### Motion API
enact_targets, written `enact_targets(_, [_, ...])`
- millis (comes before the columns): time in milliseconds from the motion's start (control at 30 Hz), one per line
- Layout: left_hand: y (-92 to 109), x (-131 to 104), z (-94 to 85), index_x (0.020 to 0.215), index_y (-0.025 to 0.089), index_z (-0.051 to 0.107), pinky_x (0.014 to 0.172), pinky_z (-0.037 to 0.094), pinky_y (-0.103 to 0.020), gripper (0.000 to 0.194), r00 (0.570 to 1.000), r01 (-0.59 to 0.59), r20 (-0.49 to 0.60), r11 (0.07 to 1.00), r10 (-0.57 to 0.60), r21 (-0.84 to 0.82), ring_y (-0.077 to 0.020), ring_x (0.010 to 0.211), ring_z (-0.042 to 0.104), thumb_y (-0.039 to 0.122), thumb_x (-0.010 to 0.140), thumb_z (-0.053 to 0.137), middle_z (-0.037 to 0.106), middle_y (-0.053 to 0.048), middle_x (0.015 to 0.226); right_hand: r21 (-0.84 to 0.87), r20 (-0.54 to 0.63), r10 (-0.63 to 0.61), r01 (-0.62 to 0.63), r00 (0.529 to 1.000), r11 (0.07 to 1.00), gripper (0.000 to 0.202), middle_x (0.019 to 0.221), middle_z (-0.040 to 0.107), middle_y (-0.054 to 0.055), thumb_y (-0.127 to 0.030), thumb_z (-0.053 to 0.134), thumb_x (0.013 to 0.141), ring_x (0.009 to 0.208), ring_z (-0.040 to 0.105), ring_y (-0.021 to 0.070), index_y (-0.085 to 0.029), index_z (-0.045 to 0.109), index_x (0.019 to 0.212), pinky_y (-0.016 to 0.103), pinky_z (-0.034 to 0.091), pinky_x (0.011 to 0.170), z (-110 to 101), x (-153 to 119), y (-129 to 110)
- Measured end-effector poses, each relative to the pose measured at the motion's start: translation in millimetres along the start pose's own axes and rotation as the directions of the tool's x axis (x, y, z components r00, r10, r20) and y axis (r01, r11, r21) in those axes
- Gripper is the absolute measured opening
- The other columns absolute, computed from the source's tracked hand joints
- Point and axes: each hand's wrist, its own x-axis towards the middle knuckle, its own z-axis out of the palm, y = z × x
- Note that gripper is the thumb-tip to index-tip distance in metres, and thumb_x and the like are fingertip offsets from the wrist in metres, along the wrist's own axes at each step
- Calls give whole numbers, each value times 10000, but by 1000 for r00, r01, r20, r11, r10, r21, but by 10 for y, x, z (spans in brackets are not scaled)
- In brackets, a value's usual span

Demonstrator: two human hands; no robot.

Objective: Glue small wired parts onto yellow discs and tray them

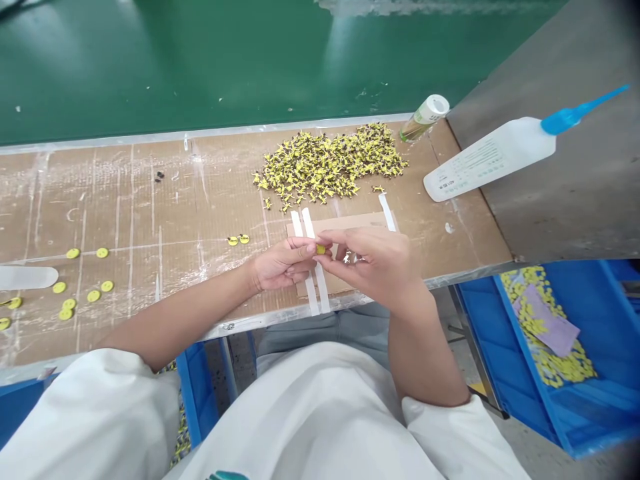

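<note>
A small round yellow piece [321, 249] is between my two hands, above a taped cardboard sheet [350, 222]. My left hand [284, 264] pinches it between thumb and forefinger, the other fingers curled. From the other side my right hand [375, 260] has its thumb and fingertips closed on the same piece, partly covering it. Two white tape strips [321, 293] run down the sheet beneath my fingers. Behind my hands lies a large heap of small yellow and black figure-like parts [325, 167]. Two yellow discs with dark marks [239, 240] rest left of my left hand.
A white bottle with a blue nozzle [495, 159] leans at the right, near a clear cylinder [424, 119] against the green back wall. Several yellow discs [94, 295] and a white flat stick [27, 277] lie left. A blue bin [530, 393] with yellow pieces stands below right.
</note>
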Motion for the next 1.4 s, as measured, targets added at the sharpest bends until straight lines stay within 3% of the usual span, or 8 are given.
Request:
enact_targets(200, [10,10,15,948,169,783,374,308,-76,286,998,-53,-31,993,50,-101,30,403,346,271,707,896,681,16,735,100,-193,144,-127,971,987,238,937,744,0,-384,753,899,691,666,139,-264,733,1103,278,525,643,-54,44,128])
enact_targets(300, [25,15,36,953,155,782,366,322,-61,292,997,-62,-47,989,56,-133,17,459,434,246,701,898,732,-34,850,112,-441,399,-392,804,913,248,895,740,39,-403,770,865,701,672,174,-210,745,1019,307,534,657,-81,102,646])
enact_targets(433, [35,16,39,938,131,780,392,406,-58,287,997,-52,-63,989,44,-140,-38,579,598,217,692,899,744,-62,860,-19,-394,553,-609,734,793,295,831,731,86,-372,794,810,697,667,231,-148,751,996,429,541,799,-36,185,1472])
enact_targets(533, [37,13,36,922,138,788,541,551,-96,245,994,-33,-107,992,20,-122,-81,682,709,145,698,883,763,-59,874,-84,-398,557,-634,729,769,254,797,716,115,-378,749,839,745,664,259,-131,755,898,453,525,838,29,240,1756])
enact_targets(867, [20,20,14,950,133,795,717,599,-124,193,995,-24,-103,995,14,-96,-101,776,760,47,778,786,788,-62,962,-60,-348,556,-610,755,790,216,872,737,59,-341,809,790,764,671,245,-194,783,946,395,536,816,92,307,1687])
enact_targets(1033, [17,18,-3,975,137,797,734,600,-123,235,998,-32,-61,995,26,-100,-107,803,764,40,761,796,791,-64,984,30,-345,449,-468,824,883,133,889,749,42,-287,743,853,762,699,208,-203,783,949,332,572,765,8,276,1631])
enact_targets(1267, [27,22,26,958,163,803,713,606,-126,263,998,-47,-44,992,43,-115,-109,780,768,47,724,831,797,-53,951,-304,-401,163,-298,902,905,251,1024,736,82,-360,590,984,894,703,211,-195,763,1060,335,571,797,-330,-329,1285])
enact_targets(1400, [34,20,42,938,169,801,680,600,-118,268,996,-54,-75,992,45,-111,-107,754,766,18,716,822,796,-47,923,-227,-394,309,-417,865,880,276,934,748,46,-372,710,903,809,717,201,-206,748,1120,338,595,795,-252,-669,1346])
